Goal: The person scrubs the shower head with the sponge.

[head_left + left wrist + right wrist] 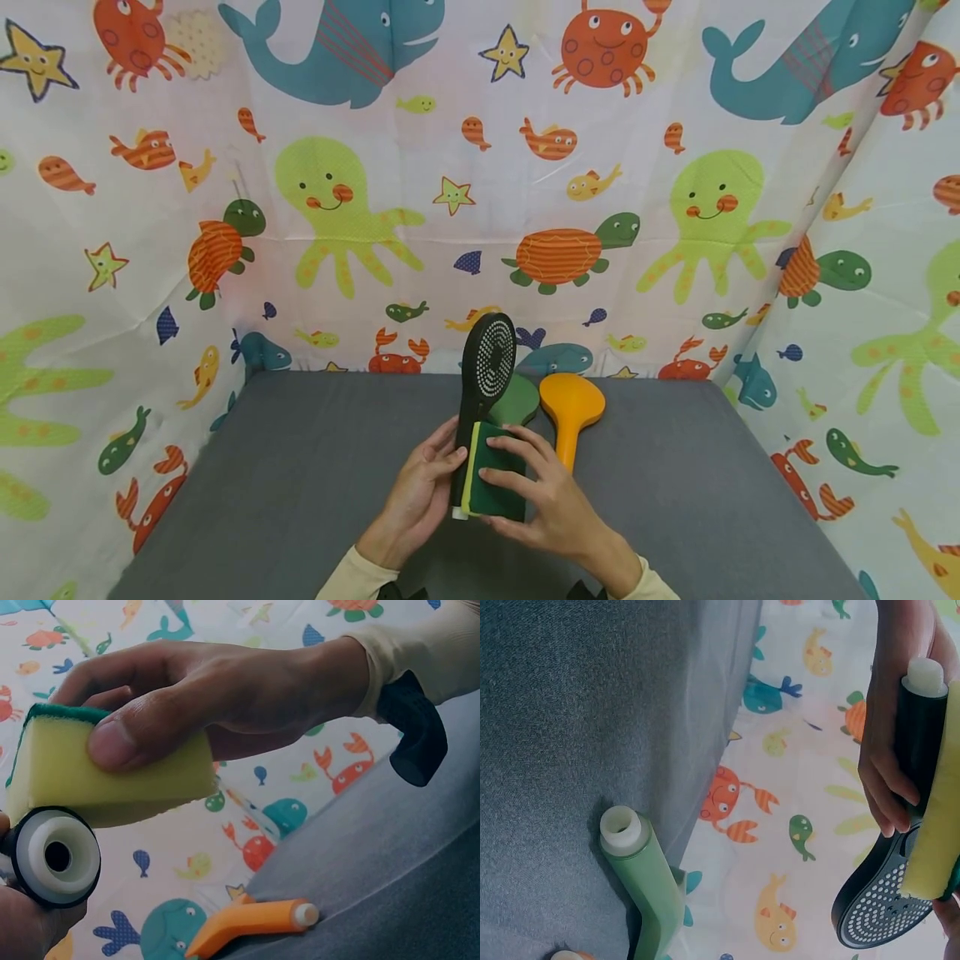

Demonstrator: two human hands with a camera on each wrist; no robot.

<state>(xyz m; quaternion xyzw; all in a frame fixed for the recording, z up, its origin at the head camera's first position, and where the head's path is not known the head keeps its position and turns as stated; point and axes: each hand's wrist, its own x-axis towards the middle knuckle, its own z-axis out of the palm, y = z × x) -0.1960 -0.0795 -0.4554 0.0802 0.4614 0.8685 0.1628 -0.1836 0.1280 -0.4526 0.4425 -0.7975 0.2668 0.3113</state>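
Note:
My left hand (417,497) grips the handle of a black shower head (488,358), which stands upright with its perforated face turned to the right. In my right hand (557,493) is a yellow sponge with a dark green scouring side (498,475), pinched between thumb and fingers. The sponge's yellow side lies against the black handle. In the left wrist view, the handle's white threaded end (58,856) points at the camera beneath the sponge (150,769). The right wrist view shows the sponge (932,802) along the handle, partly covering the perforated face.
On the grey table (337,467), behind the hands, lie a green shower head (517,402) and an orange shower head (572,407). A curtain (420,167) printed with sea animals hangs around the table's back and sides.

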